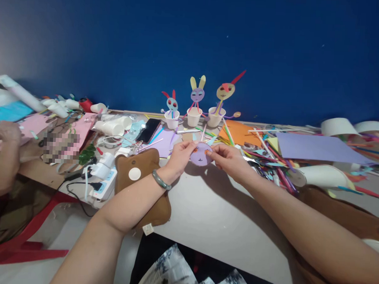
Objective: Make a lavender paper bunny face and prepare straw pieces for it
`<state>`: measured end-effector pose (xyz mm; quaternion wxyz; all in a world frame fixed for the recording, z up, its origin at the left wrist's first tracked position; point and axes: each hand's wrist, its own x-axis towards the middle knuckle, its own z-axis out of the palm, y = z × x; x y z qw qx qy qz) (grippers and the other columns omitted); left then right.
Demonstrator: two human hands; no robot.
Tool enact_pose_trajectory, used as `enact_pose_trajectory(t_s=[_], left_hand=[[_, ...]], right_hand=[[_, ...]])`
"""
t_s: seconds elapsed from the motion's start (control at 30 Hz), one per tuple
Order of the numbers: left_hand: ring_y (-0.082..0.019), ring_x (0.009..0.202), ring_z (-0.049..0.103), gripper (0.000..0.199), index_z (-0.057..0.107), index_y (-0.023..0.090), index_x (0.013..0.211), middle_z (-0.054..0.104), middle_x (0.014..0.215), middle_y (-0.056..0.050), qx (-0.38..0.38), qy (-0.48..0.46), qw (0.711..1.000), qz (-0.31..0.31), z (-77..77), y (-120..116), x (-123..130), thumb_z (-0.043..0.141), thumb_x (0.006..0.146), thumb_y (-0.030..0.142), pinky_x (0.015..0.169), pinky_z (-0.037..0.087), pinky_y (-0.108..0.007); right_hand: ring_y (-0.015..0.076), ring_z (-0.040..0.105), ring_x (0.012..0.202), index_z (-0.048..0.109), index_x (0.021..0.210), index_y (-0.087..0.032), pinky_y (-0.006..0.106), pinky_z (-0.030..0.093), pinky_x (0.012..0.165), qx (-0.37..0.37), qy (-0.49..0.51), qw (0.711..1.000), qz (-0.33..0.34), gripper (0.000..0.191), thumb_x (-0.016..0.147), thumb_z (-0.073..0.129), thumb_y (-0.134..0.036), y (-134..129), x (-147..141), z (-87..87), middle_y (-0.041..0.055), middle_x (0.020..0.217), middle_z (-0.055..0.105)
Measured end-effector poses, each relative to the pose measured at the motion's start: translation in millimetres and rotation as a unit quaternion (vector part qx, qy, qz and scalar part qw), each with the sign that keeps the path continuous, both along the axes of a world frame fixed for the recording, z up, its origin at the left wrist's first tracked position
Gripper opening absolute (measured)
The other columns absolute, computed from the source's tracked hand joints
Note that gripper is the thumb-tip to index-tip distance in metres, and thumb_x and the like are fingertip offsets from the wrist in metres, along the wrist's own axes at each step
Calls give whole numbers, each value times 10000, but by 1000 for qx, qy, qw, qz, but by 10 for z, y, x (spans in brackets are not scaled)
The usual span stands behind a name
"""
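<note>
Between my two hands, a round purple paper face [201,156] with orange eyes and a small drawn mouth is held above the table. My left hand [183,155] pinches its left edge, and my right hand [228,159] pinches the right edge. Light blue tips show at the disc's top, partly behind the fingers. Beyond stand paper cups with figures in them: a light blue face with red ears [172,103], a purple face with yellow ears [197,94] and a yellow face with a red ear [225,91].
A power strip [105,187] with chargers and a brown bear-shaped pad [138,160] lie at left. Pipe cleaners, orange paper [240,133] and purple paper [318,146] spread behind and right. A phone [149,130] lies behind. Another person's arm [6,159] rests at far left.
</note>
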<state>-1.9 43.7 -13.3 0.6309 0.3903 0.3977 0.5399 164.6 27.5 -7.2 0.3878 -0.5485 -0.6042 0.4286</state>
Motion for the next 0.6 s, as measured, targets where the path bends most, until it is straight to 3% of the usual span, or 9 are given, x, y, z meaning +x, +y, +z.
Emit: enact_pose_trajectory(t_s=[0.23,0.43,0.6], left_hand=[[-81,591,514,293,674,139,697,608,644,23,18,7,1000,4,-23,13,-32,817,738,391,595,427,-218],[-95,596,509,409,667,152,734,599,656,14,30,10,999,-30,-48,36,-31,785,760,543,584,421,-232],[-72,552,472,344,637,148,652,561,601,33,-1,25,999,-21,-15,37,-32,814,740,431,548,381,-212]], right_hand=[[112,423,483,607,681,-203,289,332,521,4,-16,1000,0,277,771,672,-456,-22,-18,36,-37,523,523],[108,434,475,589,661,-207,288,330,512,-2,-13,1000,-7,247,789,638,-412,-26,-23,36,-36,532,526],[97,449,476,562,646,-208,273,345,490,-16,27,999,1,285,782,677,-432,-10,-30,-37,-17,617,584]])
